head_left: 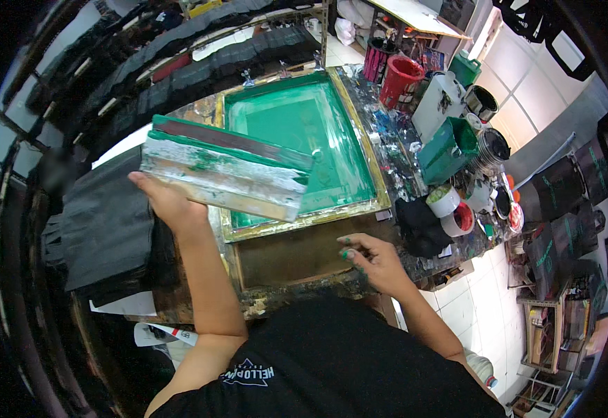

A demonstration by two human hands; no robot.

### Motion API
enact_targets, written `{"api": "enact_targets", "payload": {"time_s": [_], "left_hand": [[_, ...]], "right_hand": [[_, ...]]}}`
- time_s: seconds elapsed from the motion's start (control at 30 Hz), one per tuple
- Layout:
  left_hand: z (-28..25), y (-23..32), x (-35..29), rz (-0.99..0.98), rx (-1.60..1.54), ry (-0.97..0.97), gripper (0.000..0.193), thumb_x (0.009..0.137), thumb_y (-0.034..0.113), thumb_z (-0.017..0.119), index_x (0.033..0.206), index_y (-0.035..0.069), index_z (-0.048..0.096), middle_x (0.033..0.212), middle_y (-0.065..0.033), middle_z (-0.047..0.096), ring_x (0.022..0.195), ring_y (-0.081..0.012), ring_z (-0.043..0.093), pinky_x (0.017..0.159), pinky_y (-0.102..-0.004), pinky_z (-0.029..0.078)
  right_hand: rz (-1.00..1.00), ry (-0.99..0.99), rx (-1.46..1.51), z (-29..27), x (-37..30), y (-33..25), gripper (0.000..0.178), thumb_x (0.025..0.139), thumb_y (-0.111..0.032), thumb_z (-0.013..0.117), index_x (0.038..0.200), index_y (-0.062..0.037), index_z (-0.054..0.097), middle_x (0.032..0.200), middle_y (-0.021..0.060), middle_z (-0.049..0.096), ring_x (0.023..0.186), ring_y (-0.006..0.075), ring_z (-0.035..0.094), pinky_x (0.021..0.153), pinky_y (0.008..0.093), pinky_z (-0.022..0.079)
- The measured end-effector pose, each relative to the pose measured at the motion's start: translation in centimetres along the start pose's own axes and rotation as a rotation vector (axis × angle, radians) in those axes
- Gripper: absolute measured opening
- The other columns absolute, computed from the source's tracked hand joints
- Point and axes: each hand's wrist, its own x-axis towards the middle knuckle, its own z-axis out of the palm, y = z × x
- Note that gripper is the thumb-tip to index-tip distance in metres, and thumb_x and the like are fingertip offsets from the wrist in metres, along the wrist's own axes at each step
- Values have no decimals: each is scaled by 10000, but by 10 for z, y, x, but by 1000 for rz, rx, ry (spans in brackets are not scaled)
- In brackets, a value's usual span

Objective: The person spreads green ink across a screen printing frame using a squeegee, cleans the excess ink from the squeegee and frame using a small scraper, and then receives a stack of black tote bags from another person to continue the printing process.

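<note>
My left hand (172,203) is closed on the lower left end of a wide wooden squeegee (224,171). It is tilted above the left part of a screen printing frame (380,184). Green ink coats the squeegee's dark blade edge, and white and green smears cover its wooden body. Wet green ink (276,118) lies over the mesh inside the frame. My right hand (377,263) hovers in front of the frame's near right corner, holding nothing that shows. Its fingers are apart and slightly bent, with green ink on the tips. Below the frame's near edge, a brown board (290,261) shows.
Stacked black fabric pieces (105,223) lie at the left. Along the table's right side stand a red bucket (401,82), a green container (449,150), a white tub (443,200) and a black cloth (421,226). Racks with black fabric (248,59) stand beyond the table.
</note>
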Motion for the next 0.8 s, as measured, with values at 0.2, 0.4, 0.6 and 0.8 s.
{"api": "enact_targets", "payload": {"time_s": [0.2, 0.4, 0.6, 0.8], "left_hand": [[5, -18, -13, -232, -108, -23, 757, 992, 615, 282, 1454, 17, 335, 1496, -145, 377, 1338, -305, 400, 1124, -415, 301], [-9, -31, -16, -313, -154, -78, 735, 998, 599, 280, 1465, 34, 321, 1497, -152, 378, 1335, -312, 408, 1121, -430, 310], [-15, -37, -25, -390, -104, -30, 747, 988, 617, 291, 1468, 47, 325, 1499, -147, 376, 1337, -316, 400, 1116, -439, 315], [-29, -43, -32, -446, -12, 35, 770, 970, 655, 287, 1467, 68, 334, 1492, -136, 382, 1325, -311, 409, 1104, -445, 327]], "right_hand": [[-103, -222, 247, 38, 41, 9, 434, 1001, -287, 526, 1344, -26, 486, 1089, 58, 670, 834, 118, 618, 718, 270, 471], [-10, -367, 437, 53, 49, -2, 390, 1005, -340, 514, 1244, -39, 580, 1021, 49, 694, 740, 82, 583, 640, 244, 440], [-8, -330, 351, 56, 50, 0, 376, 996, -344, 541, 1126, -9, 653, 922, 53, 706, 759, 97, 599, 672, 262, 485], [44, -278, 342, 69, 40, 12, 395, 958, -400, 596, 1034, -25, 694, 872, 47, 698, 720, 115, 600, 684, 305, 511]]}}
